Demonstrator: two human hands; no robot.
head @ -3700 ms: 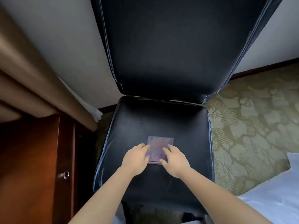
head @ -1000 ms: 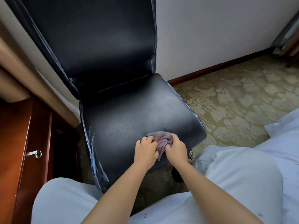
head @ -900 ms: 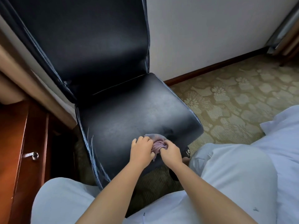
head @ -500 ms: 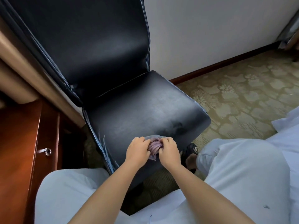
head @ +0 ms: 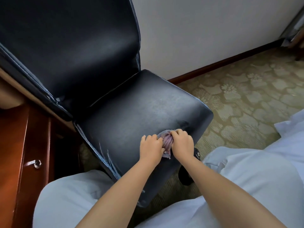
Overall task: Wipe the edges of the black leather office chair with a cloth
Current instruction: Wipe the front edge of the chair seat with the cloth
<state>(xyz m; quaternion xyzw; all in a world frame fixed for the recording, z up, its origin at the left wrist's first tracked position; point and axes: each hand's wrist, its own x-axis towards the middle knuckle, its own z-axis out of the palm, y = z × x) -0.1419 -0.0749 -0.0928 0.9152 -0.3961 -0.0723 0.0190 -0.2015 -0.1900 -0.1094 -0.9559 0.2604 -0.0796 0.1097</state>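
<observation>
While bunched on the chair seat, cloth between left hand and right hand.

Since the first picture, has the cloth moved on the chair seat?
Yes. The cloth lay flat near the middle of the seat; now it is bunched between the left hand and right hand, nearer the seat's front edge.

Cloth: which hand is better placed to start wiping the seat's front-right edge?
Right, probably. The right hand grips the cloth on the side nearer that seat corner; the left hand sits further inboard.
</observation>
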